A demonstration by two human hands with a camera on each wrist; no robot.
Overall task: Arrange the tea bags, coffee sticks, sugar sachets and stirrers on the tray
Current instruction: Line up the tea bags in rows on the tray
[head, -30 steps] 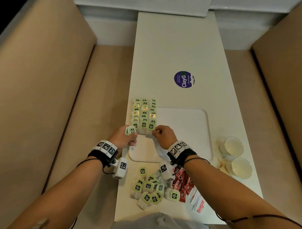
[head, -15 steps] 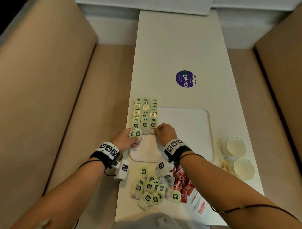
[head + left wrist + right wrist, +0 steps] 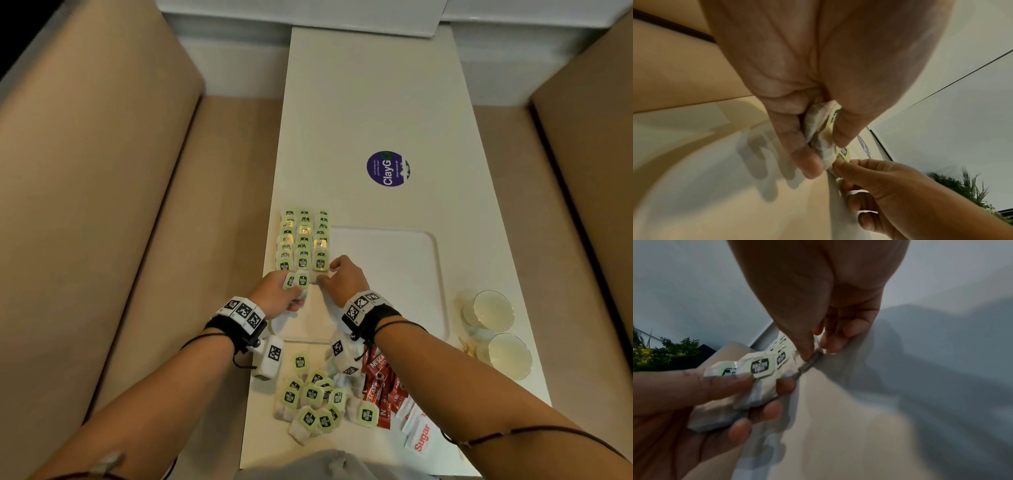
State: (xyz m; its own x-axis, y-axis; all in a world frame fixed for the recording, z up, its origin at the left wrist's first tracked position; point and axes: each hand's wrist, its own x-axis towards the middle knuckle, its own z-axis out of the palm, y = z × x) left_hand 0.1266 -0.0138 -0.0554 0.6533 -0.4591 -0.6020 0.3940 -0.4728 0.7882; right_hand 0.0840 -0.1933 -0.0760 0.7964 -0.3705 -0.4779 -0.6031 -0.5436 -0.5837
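item: left hand (image 3: 278, 297), fingers and thumb curled round a small fan of tea bags (image 3: 298, 281), green tags up, held at the tray's near-left part. item: right hand (image 3: 344, 281), thumb and forefinger pinched on the edge of a bag at the near end of the rows; whether that bag belonged to the fan or to the rows could not be told. item: three rows of tea bags (image 3: 303, 240) lay overlapped along the left side of the white tray (image 3: 394, 274), far ends reaching past its rim. item: loose heap of tea bags (image 3: 313, 399) on the table (image 3: 359, 102) near the body, red coffee sticks (image 3: 380, 387) and sugar sachets (image 3: 419, 433) just beside it. stirrers not made out. step judged: extending the tea-bag rows. next move called for seating one bag squarely, overlapping the last, without disturbing neighbours.
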